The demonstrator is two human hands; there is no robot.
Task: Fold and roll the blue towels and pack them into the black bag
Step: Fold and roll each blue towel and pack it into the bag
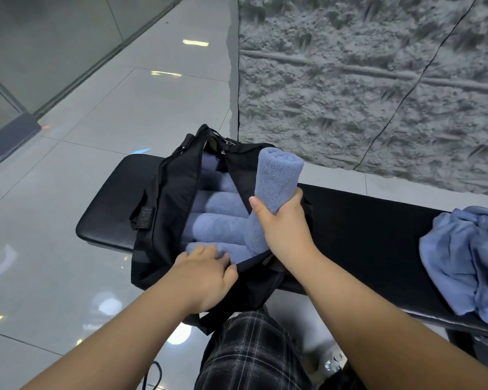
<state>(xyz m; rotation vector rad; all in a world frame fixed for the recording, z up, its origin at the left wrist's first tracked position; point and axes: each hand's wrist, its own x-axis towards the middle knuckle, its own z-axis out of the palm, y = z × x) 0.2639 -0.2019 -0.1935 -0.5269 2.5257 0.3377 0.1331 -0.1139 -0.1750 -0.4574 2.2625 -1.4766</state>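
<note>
Terrycloth, soft and blue, fills the open black fabric bag [164,192] as rolled towels [217,226] lying side by side on a padded black bench [364,235]. Right hand [282,220] grips another rolled towel [273,187] upright over the opening. Left hand [206,277] pinches the bag's near edge. Crumpled towels [468,263] lie well apart, rightward.
</note>
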